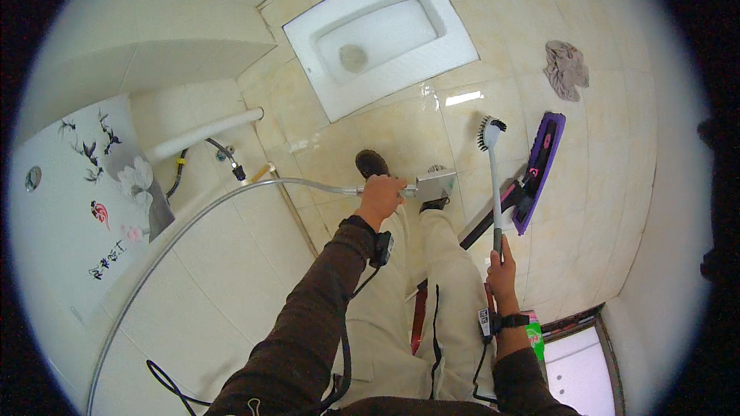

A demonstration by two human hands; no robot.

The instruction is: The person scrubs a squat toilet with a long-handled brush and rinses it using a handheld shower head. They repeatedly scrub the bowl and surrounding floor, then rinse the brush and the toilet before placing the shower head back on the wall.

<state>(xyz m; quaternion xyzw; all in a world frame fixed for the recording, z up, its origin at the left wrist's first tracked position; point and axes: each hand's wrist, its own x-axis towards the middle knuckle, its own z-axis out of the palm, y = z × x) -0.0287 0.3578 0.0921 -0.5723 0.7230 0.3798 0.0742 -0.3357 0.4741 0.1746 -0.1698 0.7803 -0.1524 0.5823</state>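
My left hand [381,196] grips a hand shower [435,186] by its handle, with the silver head pointing right over my feet. A flexible metal hose [191,231] runs from it in a wide arc to the lower left. In my right hand [502,277] is the dark grip of a long-handled scrub brush [494,167]. Its white head with black bristles is at the far end, above the tiles. Beyond both hands, a white ceramic squat toilet [376,95] is set into the floor.
A purple flat mop [537,179] lies right of the brush, its pole passing behind the brush handle. Farther off, a crumpled greyish cloth [566,69] is on the tiled floor [607,144]. A white pipe [208,133] and a printed washbasin [87,202] are at left. A green package [535,338] is near the doorway.
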